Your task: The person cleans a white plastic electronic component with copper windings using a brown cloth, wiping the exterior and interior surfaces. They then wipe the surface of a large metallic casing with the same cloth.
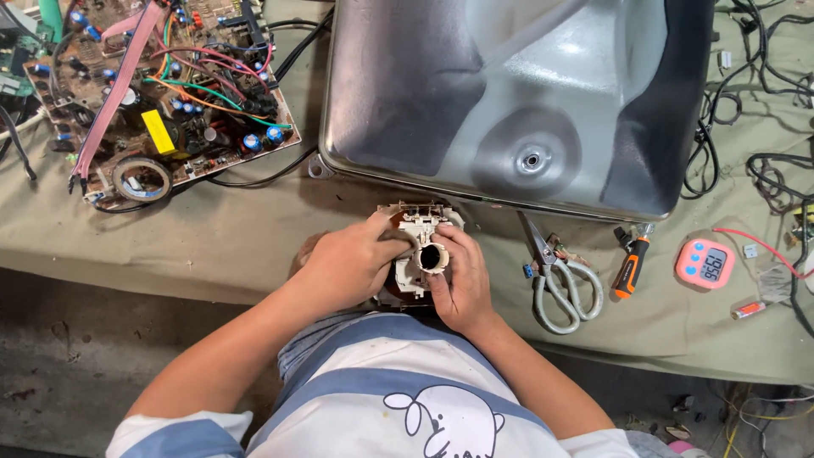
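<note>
Both my hands grip a cream plastic deflection yoke (421, 242) with a round neck opening, held against my lap at the edge of the cloth. My left hand (349, 263) wraps its left side and top. My right hand (460, 276) holds the right side, thumb beside the round opening. Just beyond it lies a large grey picture tube (517, 93), face down, with its round anode socket showing.
A circuit board (161, 85) with coloured wires and a tape roll (141, 178) lies at the far left. Grey scissors (561, 284), an orange-handled screwdriver (632, 263) and a pink timer (705, 264) lie to the right. Black cables (763, 93) sprawl at the right edge of the green cloth (212, 237).
</note>
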